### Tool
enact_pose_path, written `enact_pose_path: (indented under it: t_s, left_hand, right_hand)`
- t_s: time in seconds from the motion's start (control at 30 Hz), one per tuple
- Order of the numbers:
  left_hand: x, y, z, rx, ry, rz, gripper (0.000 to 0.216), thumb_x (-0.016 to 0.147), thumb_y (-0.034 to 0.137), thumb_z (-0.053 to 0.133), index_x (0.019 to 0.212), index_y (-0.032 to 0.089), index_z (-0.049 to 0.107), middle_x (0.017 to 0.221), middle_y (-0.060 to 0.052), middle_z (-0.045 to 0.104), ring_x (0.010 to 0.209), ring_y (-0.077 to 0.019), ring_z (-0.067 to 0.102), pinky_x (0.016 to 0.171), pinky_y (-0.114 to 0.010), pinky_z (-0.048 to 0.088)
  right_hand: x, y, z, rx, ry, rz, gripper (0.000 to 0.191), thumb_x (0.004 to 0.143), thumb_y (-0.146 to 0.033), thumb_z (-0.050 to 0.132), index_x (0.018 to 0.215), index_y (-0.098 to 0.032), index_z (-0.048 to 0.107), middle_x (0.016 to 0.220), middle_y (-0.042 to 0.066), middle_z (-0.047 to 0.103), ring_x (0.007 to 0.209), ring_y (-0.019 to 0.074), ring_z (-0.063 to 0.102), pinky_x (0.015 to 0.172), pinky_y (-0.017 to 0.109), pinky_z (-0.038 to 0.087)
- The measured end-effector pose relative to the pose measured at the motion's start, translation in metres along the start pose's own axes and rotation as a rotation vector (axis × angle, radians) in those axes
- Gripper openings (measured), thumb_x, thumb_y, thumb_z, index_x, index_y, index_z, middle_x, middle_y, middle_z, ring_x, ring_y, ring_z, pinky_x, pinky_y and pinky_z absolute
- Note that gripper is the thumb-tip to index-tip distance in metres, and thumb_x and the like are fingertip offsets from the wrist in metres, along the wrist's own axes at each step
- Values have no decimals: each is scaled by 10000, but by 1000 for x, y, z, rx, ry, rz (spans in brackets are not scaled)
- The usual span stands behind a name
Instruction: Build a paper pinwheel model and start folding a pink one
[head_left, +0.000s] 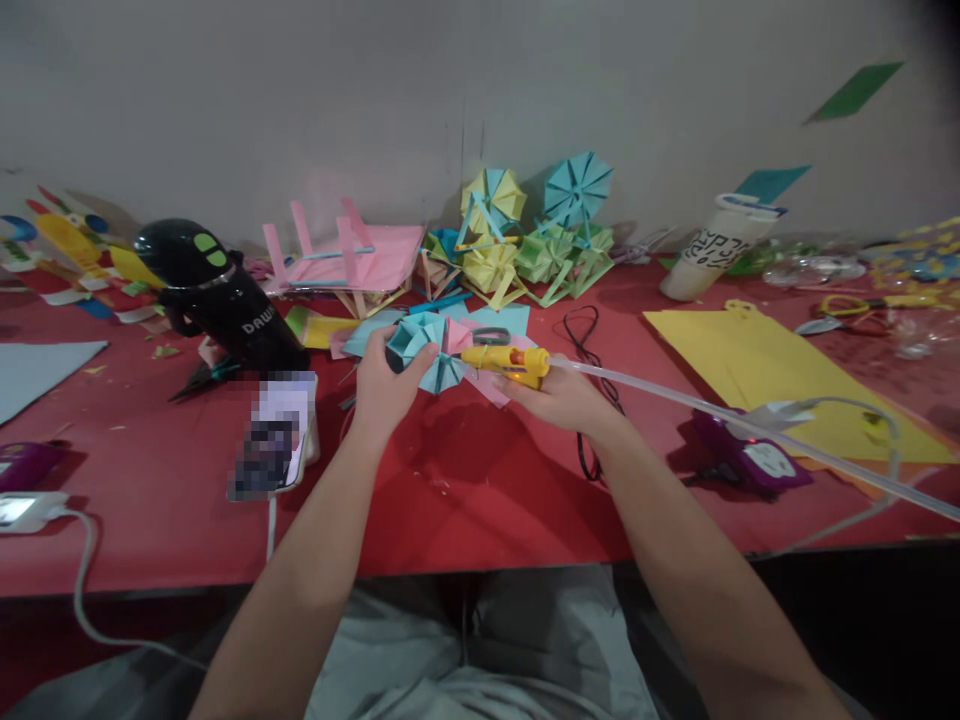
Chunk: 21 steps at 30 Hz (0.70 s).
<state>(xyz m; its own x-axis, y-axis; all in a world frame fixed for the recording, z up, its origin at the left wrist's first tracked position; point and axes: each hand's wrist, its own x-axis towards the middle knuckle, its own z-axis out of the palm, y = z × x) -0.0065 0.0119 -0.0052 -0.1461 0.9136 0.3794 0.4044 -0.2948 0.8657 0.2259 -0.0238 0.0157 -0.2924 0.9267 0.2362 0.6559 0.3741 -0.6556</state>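
Observation:
My left hand (pixel 388 377) grips a folded blue paper piece (pixel 441 374) with fan-like pleats, its thumb lying on the near side. In my right hand (pixel 559 398) is a yellow hot glue gun (pixel 510 360), with a long clear glue stick (pixel 675 405) running out of its back to the right. The gun's nozzle points left and is right at the edge of the blue paper; I cannot tell whether it touches. Pink and light blue paper sheets (pixel 512 320) lie on the table behind both hands.
Folded paper models (pixel 491 255) and a pink paper table (pixel 360 255) stand along the wall. A black bottle (pixel 225 300) and a phone (pixel 277 435) are at left. To the right are a white cup (pixel 716 250), yellow sheets (pixel 765 370) and a purple power socket (pixel 754 460).

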Motion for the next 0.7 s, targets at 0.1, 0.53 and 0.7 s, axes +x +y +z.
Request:
enact_pose_path:
  t_s: [0.1,0.53,0.7]
  left_hand:
    - [1,-3,1,-67,2,-10,496,710,479,745,1072,191,567,1018,-62,642,956,-223,614,860,-361,480]
    - [3,-2,10,-416,-74,-184,472,655,367,756,1052,200,565,1031,-39,631,975,-207,597,891,-362,471]
    - [2,1,9,-461,-125,-162,460,638,299,734,1061,220,572,1008,-19,629,966,-202,596,873,-350,473]
  right_hand:
    - [1,3,0,96,4,-25,380,883,-547,531,953,-225,720,849,47,706,873,228,662,814,342,524]
    - [0,-3,2,247,22,-25,393,852,-513,580,1045,-191,695,941,56,716,864,218,666,799,349,539]
    - [0,-4,3,205,12,-82,359,884,-483,546,1035,-193,693,884,46,704,805,190,649,745,307,529]
